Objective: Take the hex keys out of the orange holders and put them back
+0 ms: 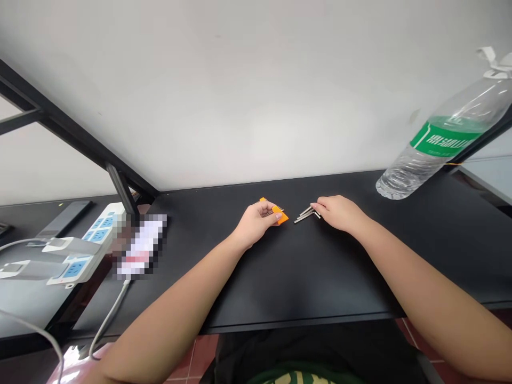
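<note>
My left hand is closed around an orange plastic hex key holder. Thin metal keys stick out of the holder near my fingers, and its middle is hidden by them. To the right, my right hand pinches several silver L-shaped hex keys of different lengths near their bent ends. Their long arms point left toward the holder, with a small gap between. They are at or just above the black tabletop; I cannot tell whether all of them touch it.
A large water bottle with a green label stands at the back right. On the left lie a phone with a blurred screen and its charging cable. Beyond a black metal frame is a white power strip with plugged-in chargers.
</note>
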{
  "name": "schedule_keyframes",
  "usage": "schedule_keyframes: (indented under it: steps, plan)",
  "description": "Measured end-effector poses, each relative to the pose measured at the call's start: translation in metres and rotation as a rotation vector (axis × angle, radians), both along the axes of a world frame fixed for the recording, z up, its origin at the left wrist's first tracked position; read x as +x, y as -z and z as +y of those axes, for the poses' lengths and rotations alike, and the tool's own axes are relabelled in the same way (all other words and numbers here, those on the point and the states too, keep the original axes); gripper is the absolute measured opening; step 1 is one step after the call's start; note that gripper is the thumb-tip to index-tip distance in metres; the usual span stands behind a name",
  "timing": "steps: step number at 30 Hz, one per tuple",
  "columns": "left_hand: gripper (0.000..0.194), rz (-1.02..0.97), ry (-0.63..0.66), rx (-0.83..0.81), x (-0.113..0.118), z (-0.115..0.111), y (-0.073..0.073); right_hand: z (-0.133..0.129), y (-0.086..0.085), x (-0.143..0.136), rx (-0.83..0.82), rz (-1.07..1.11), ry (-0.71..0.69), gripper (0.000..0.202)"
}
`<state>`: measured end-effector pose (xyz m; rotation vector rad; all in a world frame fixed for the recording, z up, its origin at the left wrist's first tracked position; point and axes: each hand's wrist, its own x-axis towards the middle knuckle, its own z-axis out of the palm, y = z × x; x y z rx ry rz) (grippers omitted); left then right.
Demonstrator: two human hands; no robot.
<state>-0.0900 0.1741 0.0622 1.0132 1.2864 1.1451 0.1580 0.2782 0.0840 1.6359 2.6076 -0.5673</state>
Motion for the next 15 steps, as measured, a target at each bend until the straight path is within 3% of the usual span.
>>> schedule_keyframes:
  steps: [6, 9, 15]
  plan:
    - [0.039, 0.027, 0.012, -0.015, -0.001, 0.0, -0.001, 0.004, 0.0, 0.009, 0.069, -0.016, 0.006, 0.045]
    - [0.038, 0.03, 0.021, -0.001, -0.001, 0.001, 0.002, 0.002, 0.003, 0.011, 0.109, 0.059, -0.087, 0.046]
    - [0.04, 0.017, 0.008, 0.012, -0.001, 0.0, 0.003, -0.013, 0.005, 0.0, 0.127, 0.082, -0.272, 0.014]
